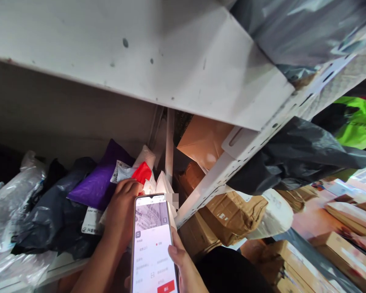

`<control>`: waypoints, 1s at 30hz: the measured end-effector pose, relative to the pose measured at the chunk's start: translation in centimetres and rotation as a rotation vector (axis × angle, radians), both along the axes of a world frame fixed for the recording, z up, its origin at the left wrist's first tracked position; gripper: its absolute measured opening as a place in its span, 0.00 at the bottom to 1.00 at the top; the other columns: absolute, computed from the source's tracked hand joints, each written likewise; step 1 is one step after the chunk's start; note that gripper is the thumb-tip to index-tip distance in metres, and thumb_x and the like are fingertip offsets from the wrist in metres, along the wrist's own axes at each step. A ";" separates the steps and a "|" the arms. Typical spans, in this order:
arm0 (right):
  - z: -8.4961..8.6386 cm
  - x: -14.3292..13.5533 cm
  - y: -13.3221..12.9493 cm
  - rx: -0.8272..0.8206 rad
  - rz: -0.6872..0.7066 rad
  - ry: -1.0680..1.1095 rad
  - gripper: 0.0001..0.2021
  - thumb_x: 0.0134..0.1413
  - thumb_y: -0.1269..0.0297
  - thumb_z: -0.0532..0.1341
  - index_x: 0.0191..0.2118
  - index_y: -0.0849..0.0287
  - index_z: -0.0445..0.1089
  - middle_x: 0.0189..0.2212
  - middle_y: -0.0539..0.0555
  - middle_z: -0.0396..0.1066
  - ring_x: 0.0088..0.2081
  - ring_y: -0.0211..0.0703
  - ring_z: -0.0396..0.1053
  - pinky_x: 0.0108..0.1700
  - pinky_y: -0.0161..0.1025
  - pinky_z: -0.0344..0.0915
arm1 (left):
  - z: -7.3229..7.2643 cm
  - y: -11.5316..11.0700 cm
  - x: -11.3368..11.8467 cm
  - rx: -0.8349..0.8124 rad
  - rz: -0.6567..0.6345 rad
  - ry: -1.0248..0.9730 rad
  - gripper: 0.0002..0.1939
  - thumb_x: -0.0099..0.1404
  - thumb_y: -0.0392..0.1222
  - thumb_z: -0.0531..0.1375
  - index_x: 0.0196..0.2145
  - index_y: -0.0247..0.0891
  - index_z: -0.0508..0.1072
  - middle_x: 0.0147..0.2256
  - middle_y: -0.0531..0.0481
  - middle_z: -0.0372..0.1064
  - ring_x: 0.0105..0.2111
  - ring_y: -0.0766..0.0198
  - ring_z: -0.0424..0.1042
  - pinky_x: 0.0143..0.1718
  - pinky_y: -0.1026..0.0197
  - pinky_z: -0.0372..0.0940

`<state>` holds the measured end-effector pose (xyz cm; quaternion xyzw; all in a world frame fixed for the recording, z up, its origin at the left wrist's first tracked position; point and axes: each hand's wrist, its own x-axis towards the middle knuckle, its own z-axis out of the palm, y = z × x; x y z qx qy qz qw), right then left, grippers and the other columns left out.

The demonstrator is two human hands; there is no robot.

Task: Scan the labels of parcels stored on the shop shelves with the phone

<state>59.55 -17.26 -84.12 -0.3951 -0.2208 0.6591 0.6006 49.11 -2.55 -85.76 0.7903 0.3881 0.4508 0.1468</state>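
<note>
My right hand is wrapped round a smartphone, its thumb along the right edge. A camera picture of a printed label fills the top of the screen, with a red button low down. Left of the phone, my left hand reaches up among packages on the shelf, fingers bent over a small parcel with red and white parts; its fingertips are partly hidden. A purple mailer bag lies just left of that hand, and white packets stand behind the phone.
A white metal shelf spans overhead, joined to a slanting perforated post. Dark grey bags and clear plastic packages lie at left. Right of the post are a black bag and a brown wrapped box.
</note>
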 end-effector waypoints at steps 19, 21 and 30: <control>0.0 -1.6 -0.5 -0.065 -0.122 0.089 0.37 0.38 0.51 0.71 0.57 0.56 0.67 0.42 0.56 0.80 0.51 0.59 0.73 0.55 0.53 0.64 | 1.7 -0.9 -0.8 -0.149 -0.013 0.045 0.09 0.57 0.27 0.56 0.26 0.40 0.61 0.34 0.46 0.66 0.40 0.56 0.64 0.39 0.56 0.62; 0.2 -1.7 -0.4 -0.050 -0.121 0.092 0.36 0.38 0.52 0.71 0.56 0.55 0.68 0.42 0.56 0.80 0.53 0.59 0.71 0.55 0.53 0.64 | 1.6 -0.8 -0.8 -0.149 -0.016 0.041 0.09 0.58 0.27 0.55 0.26 0.40 0.61 0.34 0.46 0.66 0.41 0.56 0.64 0.39 0.56 0.63; 1.2 -1.7 -1.1 -0.198 -0.278 0.001 0.25 0.35 0.53 0.73 0.44 0.54 0.77 0.44 0.55 0.80 0.56 0.60 0.69 0.57 0.52 0.64 | 0.0 -0.3 -0.7 -0.048 0.007 0.069 0.08 0.60 0.28 0.51 0.30 0.40 0.64 0.38 0.46 0.68 0.44 0.56 0.66 0.43 0.56 0.65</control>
